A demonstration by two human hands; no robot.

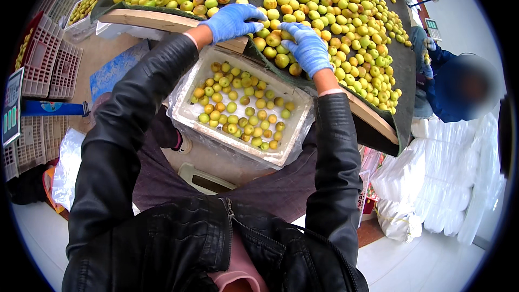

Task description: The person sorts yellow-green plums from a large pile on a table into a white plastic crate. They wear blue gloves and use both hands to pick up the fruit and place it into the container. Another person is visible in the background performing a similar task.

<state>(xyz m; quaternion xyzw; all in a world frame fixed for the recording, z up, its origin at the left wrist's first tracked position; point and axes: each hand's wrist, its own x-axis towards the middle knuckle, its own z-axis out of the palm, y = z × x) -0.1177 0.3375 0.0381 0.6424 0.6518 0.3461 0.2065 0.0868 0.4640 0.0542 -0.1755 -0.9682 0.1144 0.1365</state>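
My left hand (pixel 235 23), in a blue knitted glove, reaches over the wooden front edge of a sorting table (pixel 158 18). Its fingers point right, with a gap between them and the thumb. Opposite it, my right hand (pixel 307 45), gloved alike, lies over the fruit with fingers and thumb apart; its palm side is hidden. Between the hands are several yellow-green jujubes (pixel 272 39), touched or nearly touched by the right fingertips. Below the edge stands a white foam box (pixel 227 140) in clear plastic, its bottom partly covered by a loose layer of jujubes (pixel 249 111).
Jujubes (pixel 344 4) are heaped across the dark table cover. Plastic crates (pixel 38 54) and a digital scale (pixel 13 105) stand left, with a blue metal platform (pixel 115 69) nearby. At right are a person in blue (pixel 442 85) and stacked plastic-wrapped white packs (pixel 442 178).
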